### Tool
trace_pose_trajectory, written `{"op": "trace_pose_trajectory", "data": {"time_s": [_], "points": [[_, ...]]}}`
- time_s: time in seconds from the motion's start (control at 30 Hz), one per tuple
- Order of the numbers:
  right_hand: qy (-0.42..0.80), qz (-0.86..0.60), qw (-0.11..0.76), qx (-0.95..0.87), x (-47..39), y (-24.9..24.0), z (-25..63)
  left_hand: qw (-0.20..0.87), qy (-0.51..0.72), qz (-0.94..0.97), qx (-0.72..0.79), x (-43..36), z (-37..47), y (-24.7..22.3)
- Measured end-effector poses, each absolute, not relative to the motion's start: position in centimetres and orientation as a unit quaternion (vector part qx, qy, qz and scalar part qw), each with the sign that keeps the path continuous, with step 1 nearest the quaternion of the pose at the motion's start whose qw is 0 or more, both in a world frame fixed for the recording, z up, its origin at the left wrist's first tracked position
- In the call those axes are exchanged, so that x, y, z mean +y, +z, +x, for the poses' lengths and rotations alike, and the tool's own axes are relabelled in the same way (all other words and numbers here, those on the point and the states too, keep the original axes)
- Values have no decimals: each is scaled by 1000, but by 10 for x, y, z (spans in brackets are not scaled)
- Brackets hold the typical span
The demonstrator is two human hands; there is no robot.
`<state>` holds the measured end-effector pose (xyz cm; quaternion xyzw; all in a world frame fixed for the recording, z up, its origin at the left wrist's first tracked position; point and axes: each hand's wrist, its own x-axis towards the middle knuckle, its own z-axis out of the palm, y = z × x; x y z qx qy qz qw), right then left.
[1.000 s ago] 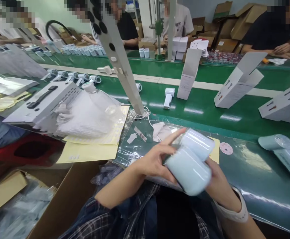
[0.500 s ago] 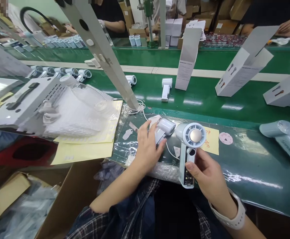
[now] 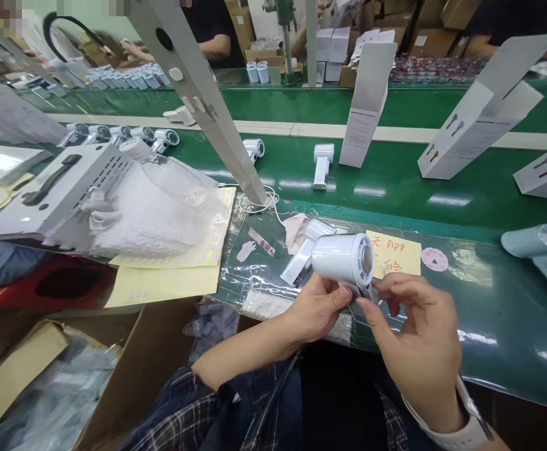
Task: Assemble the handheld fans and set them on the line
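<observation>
- Head view: over the green bench (image 3: 480, 319), the left hand (image 3: 318, 310) wraps its fingers round the handle of a handheld fan (image 3: 337, 258).
- The right hand (image 3: 419, 332) brings thumb and forefinger close together at the handle; whether they pinch anything, I cannot tell.
- A second fan (image 3: 296, 263) lies just beyond.
- Further back: green belt (image 3: 381, 188), white boxes (image 3: 365, 106), people (image 3: 217, 47), cardboard boxes (image 3: 426, 42).
- Hands hide most of the handle; the frame cuts off the rightmost box.

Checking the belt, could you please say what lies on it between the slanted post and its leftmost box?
In the head view: one fan by the post, another by the box.
</observation>
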<state>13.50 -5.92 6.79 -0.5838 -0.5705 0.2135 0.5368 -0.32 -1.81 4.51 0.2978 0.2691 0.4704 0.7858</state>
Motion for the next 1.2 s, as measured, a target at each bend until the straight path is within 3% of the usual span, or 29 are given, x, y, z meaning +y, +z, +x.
{"op": "trace_pose_trajectory", "data": {"time_s": [0.37, 0.6, 0.8, 1.0, 1.2], "points": [[316, -555, 571, -515, -65, 70, 129, 729, 493, 378, 289, -21, -11, 28], [318, -536, 589, -514, -64, 75, 129, 728, 465, 413, 287, -21, -12, 32], [317, -542, 589, -509, -65, 73, 128, 654, 465, 518, 297, -17, -17, 22], [318, -571, 539, -532, -58, 76, 137, 517, 625, 507, 291, -12, -10, 11], [429, -539, 521, -503, -44, 83, 146, 570, 517, 517, 375, -14, -22, 3]]}}
